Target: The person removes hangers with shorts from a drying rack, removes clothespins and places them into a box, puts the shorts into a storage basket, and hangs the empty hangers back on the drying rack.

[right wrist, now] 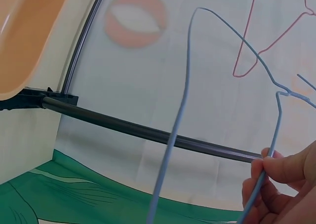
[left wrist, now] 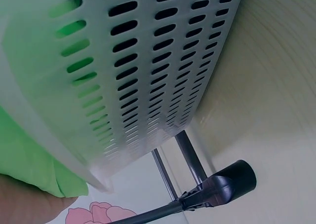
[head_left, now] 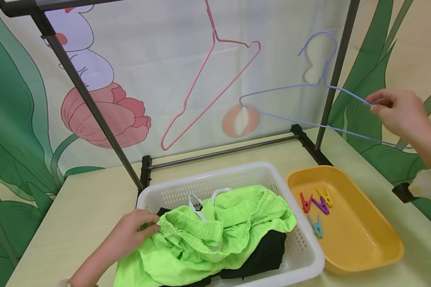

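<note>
My right hand (head_left: 404,111) pinches one shoulder of a blue wire hanger (head_left: 283,87), its hook pointing up and left, in front of the rack's right post. In the right wrist view, thumb and fingers close round the hanger's wire (right wrist: 260,177). My left hand (head_left: 134,227) pinches the gathered waistband of bright green shorts (head_left: 201,255) at its left end. The shorts lie bunched over the white basket (head_left: 310,261), on top of black cloth (head_left: 262,255). White straps (head_left: 220,192) show behind the waistband. In the left wrist view, green fabric (left wrist: 29,155) hangs over the basket's rim.
A pink hanger (head_left: 201,75) hangs from the black clothes rack (head_left: 93,107) behind the basket. The yellow tray (head_left: 366,239) right of the basket holds several small clothespins (head_left: 321,205). A printed curtain (head_left: 186,71) stands behind the table (head_left: 75,207).
</note>
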The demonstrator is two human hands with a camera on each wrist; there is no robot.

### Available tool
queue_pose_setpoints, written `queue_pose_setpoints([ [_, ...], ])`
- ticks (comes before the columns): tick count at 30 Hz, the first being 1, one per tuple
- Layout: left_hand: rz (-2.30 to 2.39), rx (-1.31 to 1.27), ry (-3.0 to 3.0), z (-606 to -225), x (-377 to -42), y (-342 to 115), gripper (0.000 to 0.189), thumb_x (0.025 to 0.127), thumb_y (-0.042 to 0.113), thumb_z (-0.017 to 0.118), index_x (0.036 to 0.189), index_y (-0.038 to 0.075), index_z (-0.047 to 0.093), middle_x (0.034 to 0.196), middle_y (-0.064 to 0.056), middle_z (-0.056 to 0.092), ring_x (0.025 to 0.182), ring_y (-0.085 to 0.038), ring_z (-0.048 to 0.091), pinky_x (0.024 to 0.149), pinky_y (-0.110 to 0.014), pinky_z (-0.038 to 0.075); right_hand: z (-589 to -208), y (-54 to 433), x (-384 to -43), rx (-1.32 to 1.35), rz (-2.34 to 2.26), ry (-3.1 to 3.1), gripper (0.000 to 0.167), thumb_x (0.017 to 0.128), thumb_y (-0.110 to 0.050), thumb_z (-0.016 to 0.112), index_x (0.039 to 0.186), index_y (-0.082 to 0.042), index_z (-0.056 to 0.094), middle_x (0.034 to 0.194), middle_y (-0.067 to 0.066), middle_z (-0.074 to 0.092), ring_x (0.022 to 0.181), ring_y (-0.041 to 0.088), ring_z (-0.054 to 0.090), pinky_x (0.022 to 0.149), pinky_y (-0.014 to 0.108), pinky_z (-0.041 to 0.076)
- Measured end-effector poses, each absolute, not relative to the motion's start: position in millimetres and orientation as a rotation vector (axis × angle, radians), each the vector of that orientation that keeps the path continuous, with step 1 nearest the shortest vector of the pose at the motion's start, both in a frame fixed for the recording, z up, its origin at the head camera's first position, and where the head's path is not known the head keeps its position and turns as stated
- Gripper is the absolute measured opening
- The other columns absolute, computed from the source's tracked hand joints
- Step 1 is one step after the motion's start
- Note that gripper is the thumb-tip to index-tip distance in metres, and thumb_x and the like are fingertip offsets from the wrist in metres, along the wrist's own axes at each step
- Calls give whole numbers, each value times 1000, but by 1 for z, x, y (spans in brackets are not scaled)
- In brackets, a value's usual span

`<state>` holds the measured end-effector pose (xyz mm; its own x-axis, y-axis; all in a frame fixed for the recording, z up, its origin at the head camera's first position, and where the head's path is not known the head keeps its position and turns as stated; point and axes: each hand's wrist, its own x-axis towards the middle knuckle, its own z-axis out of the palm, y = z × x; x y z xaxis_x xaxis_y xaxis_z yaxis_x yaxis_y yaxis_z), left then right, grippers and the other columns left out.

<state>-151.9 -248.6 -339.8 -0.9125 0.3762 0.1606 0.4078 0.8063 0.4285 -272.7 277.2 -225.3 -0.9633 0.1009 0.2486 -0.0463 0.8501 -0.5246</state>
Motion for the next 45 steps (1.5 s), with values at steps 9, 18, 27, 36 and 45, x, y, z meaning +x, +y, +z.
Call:
queue_pose_setpoints([
  [9,-751,-532,-2899,-343,-151,-249,11,77,7,64,87,9,68,98,-4,64,96,-26,55,83,-45,43,-218,265,-274,-71,668,-2544,27,87,-5,41,105,-1,62,85,15,59,59,-2,36,58,26,29],
  [18,-762,-522,-2836,-348,-151,-250,10,76,6,65,83,13,68,104,-7,62,95,-26,53,81,-45,41,-216,258,-277,26,554,-2291,35,81,6,30,95,8,62,91,28,58,88,39,46,72,43,31],
  [27,-816,-498,-2841,-349,-149,-251,9,78,6,64,81,14,67,110,-11,59,102,-33,51,84,-52,39,-207,259,-283,51,473,-2156,32,82,4,32,92,10,61,89,29,55,93,43,44,82,52,30],
  [36,-908,-443,-2866,-348,-144,-248,9,79,6,62,84,12,67,114,-13,56,107,-36,49,87,-54,38,-192,260,-288,19,516,-2141,31,86,1,33,99,11,59,96,28,51,100,42,41,88,48,26],
  [45,-982,-396,-2894,-346,-142,-243,11,82,8,60,90,12,65,118,-11,54,112,-34,48,88,-51,39,-169,255,-285,-124,537,-2315,40,91,-7,25,121,4,49,120,23,44,116,35,36,92,48,26],
])
